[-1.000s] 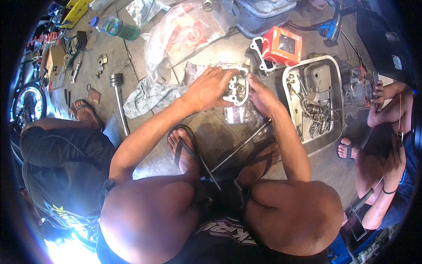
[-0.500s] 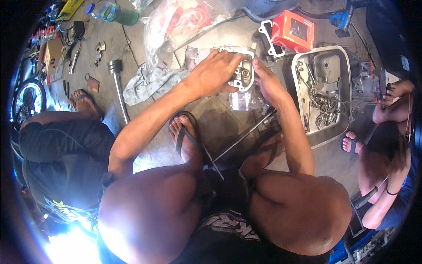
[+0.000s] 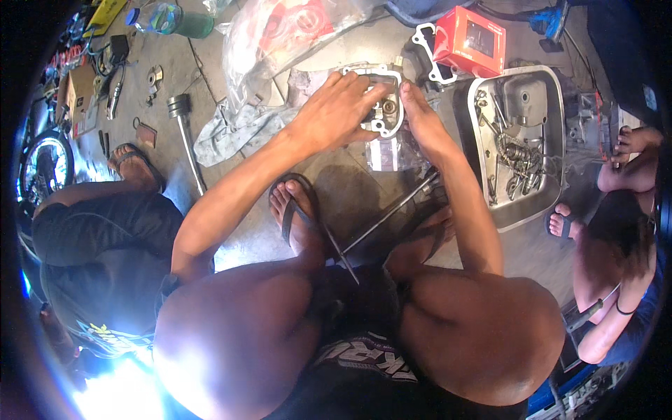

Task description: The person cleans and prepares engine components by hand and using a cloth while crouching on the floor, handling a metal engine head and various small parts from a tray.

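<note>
A silver cylinder head [image 3: 392, 127] with a pale, irregular rim and round recesses lies between my hands, low over the floor. My left hand [image 3: 332, 110] reaches across its left side, with bent fingers over the far rim and the thumb near the near edge. My right hand [image 3: 425, 124] is against its right side, the thumb pointing up along the rim and the other fingers mostly hidden. Just below the casting is a clear plastic packet [image 3: 389, 155]. A red box [image 3: 470, 42] with a dark window stands beyond my right hand, beside a pale-edged gasket [image 3: 425, 43].
On the right, a metal basin [image 3: 483, 199] holds several bolts and a chain. A grey rag [image 3: 231, 136] and a long-handled tool [image 3: 183, 126] lie left; a plastic bag [image 3: 252, 52] lies beyond. A metal rod [image 3: 392, 213] slants between my feet. People sit at both sides.
Both hands stay at the cylinder head. The left hand's fingers have shifted slightly toward the far rim and the right thumb slightly upward. The view has shifted a little.
</note>
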`<action>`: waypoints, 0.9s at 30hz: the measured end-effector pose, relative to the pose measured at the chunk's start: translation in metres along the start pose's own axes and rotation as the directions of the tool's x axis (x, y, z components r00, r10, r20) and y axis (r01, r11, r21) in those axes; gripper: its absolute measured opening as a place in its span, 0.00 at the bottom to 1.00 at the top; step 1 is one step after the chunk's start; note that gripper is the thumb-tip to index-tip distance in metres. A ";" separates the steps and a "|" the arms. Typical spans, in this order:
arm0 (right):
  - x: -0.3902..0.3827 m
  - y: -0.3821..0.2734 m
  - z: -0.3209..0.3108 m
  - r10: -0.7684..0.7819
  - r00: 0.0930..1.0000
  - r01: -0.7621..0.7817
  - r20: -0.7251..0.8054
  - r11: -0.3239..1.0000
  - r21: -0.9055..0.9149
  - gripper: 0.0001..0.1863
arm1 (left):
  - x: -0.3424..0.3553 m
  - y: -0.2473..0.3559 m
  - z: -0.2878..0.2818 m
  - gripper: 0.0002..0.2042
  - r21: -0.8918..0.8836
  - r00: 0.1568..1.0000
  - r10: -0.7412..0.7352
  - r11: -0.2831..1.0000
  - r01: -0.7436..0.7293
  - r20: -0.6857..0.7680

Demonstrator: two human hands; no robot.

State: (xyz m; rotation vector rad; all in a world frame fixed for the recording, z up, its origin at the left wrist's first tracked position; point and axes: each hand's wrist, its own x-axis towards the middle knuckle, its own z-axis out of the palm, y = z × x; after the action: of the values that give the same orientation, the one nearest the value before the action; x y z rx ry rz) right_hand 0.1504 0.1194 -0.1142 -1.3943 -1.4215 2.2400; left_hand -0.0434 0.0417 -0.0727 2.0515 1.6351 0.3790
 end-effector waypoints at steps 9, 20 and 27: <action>0.001 0.000 0.001 -0.117 0.989 0.093 -0.090 0.968 -0.234 0.42 | 0.000 0.002 0.004 0.27 0.099 0.998 0.045 0.994 -0.041 -0.039; 0.004 0.011 -0.006 -0.131 0.989 0.126 -0.068 0.990 -0.061 0.41 | 0.002 0.007 0.002 0.30 0.056 1.000 0.015 0.998 -0.015 -0.007; -0.013 0.010 -0.011 -0.212 0.976 0.202 -0.045 0.965 -0.166 0.44 | 0.001 0.006 0.008 0.41 0.051 0.998 0.000 0.999 0.003 -0.064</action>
State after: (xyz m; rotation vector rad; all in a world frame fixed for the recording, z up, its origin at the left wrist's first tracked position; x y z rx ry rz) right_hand 0.1697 0.1137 -0.1155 -1.2795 -1.6731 1.9750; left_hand -0.0343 0.0404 -0.0763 2.0956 1.7001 0.4102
